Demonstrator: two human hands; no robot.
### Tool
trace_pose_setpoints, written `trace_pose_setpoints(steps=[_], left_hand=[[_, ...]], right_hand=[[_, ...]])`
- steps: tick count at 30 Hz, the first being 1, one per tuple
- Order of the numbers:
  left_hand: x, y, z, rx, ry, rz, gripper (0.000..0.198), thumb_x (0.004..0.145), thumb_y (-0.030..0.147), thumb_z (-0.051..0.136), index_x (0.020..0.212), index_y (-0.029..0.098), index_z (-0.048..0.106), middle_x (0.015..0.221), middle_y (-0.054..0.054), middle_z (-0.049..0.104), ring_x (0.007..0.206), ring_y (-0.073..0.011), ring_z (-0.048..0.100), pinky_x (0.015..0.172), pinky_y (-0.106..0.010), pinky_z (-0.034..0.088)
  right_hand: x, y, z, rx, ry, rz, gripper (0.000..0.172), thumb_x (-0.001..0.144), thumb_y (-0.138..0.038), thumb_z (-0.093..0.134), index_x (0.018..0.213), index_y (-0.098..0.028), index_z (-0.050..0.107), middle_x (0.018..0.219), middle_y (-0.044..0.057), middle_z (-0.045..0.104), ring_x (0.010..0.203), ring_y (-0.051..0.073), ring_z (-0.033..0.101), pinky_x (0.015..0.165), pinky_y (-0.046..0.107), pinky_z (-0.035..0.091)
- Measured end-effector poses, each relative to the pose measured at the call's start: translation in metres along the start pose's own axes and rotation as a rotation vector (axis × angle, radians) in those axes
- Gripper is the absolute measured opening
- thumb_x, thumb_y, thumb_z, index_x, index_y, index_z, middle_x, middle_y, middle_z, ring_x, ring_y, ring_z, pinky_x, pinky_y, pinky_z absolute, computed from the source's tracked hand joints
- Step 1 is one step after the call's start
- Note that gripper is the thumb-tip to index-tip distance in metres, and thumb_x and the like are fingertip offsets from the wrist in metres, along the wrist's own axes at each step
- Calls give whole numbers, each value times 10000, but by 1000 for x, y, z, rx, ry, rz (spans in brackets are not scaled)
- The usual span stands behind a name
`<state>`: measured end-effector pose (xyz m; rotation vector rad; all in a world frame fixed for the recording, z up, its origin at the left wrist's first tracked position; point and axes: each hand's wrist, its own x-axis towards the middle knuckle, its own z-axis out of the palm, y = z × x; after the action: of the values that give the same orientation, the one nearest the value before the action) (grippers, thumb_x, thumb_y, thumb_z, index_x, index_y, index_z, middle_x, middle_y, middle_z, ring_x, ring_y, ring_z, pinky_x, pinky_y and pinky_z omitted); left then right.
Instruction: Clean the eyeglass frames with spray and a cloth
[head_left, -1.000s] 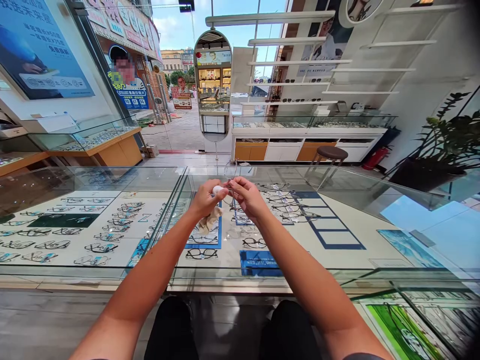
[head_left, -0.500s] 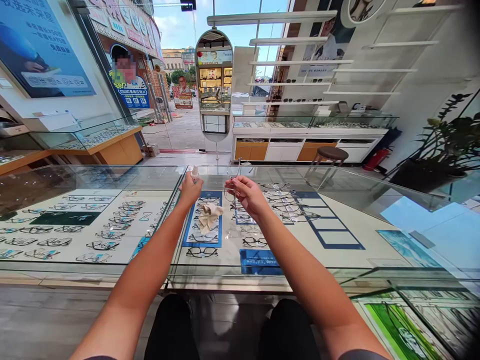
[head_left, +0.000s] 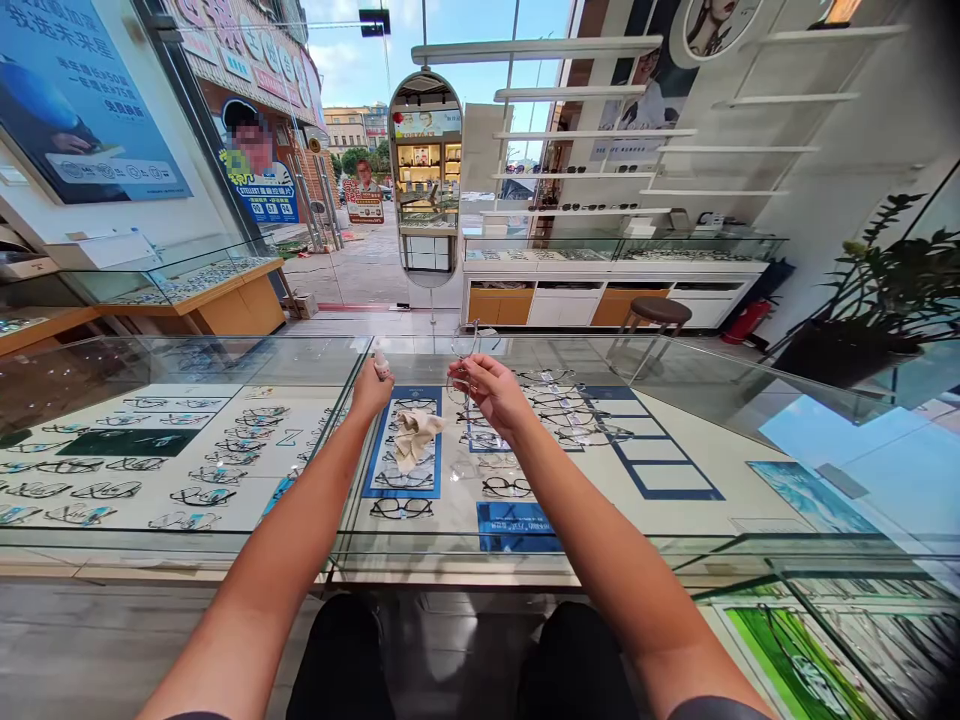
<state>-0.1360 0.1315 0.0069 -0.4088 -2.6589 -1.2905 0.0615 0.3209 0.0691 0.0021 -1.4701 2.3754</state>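
Note:
A small white spray bottle (head_left: 382,362) is gripped in my left hand (head_left: 370,388), above the glass counter. My right hand (head_left: 491,390) pinches a pair of thin-framed glasses (head_left: 463,345) by the frame, holding them up on edge to the right of the bottle. Between and below my hands, a crumpled beige cloth (head_left: 414,438) lies on the glass top, over a blue-edged tray (head_left: 375,470) of glasses. Fingers hide part of the glasses and most of the bottle.
The glass display counter (head_left: 600,548) spans the view, with rows of glasses (head_left: 251,420) inside. A dark-framed pair (head_left: 402,507) sits nearest me. Beyond stand an oval mirror (head_left: 426,180), a round stool (head_left: 660,311) and a potted plant (head_left: 892,290).
My left hand has moved slightly left and down with the spray bottle, which now tilts more. The right hand holds the glasses in almost the same place. The camera view has shifted a little.

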Motion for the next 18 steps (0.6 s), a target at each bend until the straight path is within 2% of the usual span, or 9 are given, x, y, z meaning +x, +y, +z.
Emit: trace_pose_setpoints(steps=[11,14,16,18], left_hand=[[-3,2,-1,-4,-65,-2,252,836,232,704,1042,243,560,1154,-156,744,1108,-376,717,937,-445,518],[-6,9,-4,-10,-79,-33,358,817,249,736,1127,234,557,1208,-169,721,1163,-388,698,979,-468,520],[-11,19,-9,-24,35,-57,463,799,257,754,1212,224,545,1322,-196,670,1275,-400,646,1053,-498,498],[-17,33,-19,-67,294,-19,492,798,251,736,1250,218,544,1389,-199,622,1339,-382,593,1118,-505,461]], right_hand=[[0,-2,0,3,-2,1,481,598,-564,1047,817,-252,754,988,10,836,949,165,761,905,296,568],[0,-3,0,-1,-5,1,475,600,-566,1049,806,-256,753,980,-1,838,953,163,761,899,289,568],[1,-4,-1,1,-6,-4,482,594,-565,1052,802,-256,746,975,-1,838,949,168,761,897,296,570],[1,-5,-2,2,-1,-12,494,589,-569,1052,812,-257,741,981,4,839,954,177,763,901,309,572]])
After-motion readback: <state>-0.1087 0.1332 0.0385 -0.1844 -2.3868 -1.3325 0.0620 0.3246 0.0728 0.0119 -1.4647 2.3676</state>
